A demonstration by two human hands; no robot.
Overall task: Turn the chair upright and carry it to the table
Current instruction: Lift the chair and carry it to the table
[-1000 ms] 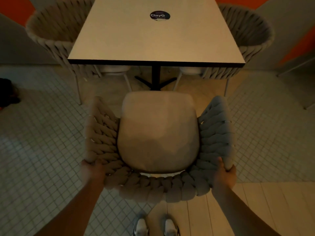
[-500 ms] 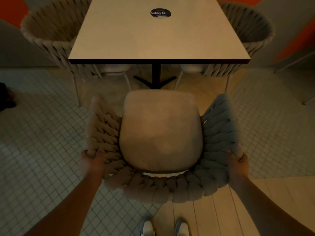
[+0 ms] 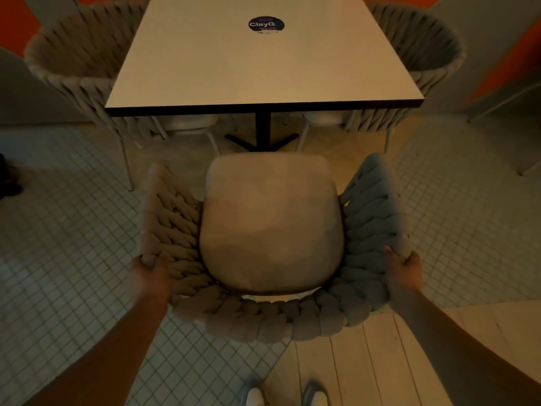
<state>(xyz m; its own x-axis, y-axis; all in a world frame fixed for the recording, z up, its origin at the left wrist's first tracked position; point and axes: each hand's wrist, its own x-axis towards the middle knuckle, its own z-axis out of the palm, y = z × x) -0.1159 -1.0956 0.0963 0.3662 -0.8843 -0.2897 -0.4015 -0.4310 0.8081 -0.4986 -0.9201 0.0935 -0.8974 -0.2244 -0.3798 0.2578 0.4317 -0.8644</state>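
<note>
The chair point(image 3: 270, 224) is upright in front of me, with a beige seat cushion and a thick braided rope backrest curving round its near side. My left hand point(image 3: 150, 278) grips the braided rim at the chair's left rear. My right hand point(image 3: 405, 272) grips the rim at the right rear. The white square table point(image 3: 263, 63) with a dark edge stands just beyond the chair's front, on a black pedestal base point(image 3: 262, 133). The chair's legs are hidden under the seat.
Two matching rope chairs sit at the table's far left point(image 3: 79, 60) and far right point(image 3: 421, 60). A round dark sticker point(image 3: 265, 24) lies on the tabletop. The floor is small white tiles, with pale planks by my shoes point(image 3: 287, 397).
The chair and I have moved a little closer to the table. My right hand has slid outward along the rim; both hands keep their grip.
</note>
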